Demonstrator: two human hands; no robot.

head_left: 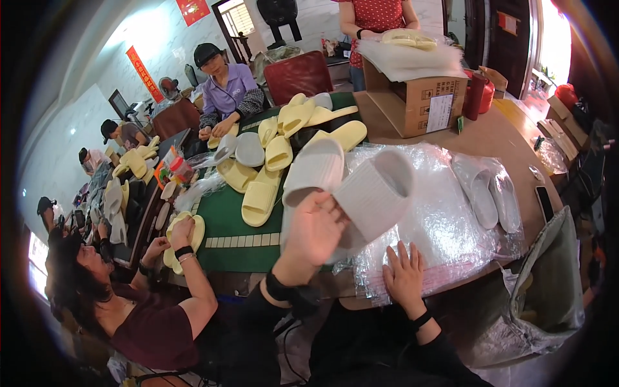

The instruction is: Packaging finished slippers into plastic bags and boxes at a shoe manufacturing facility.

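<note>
Behind the left hand [317,231], a brown cardboard box [412,98] bears a white label [440,113].

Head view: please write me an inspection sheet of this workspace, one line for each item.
Surface: brown wooden table with a dark green mat on its left part.
Job's things: pair of white ribbed foam slippers, held up over a stack of clear plastic bags.
Clutter: pale yellow foam slippers on the mat; bagged white slippers; open brown cardboard box.
Grippers: left hand grips the white pair with its fingers; right hand lies flat on the bags.
Cables: nothing seen.
Surroundings: other people working at the table; red chair.
</note>
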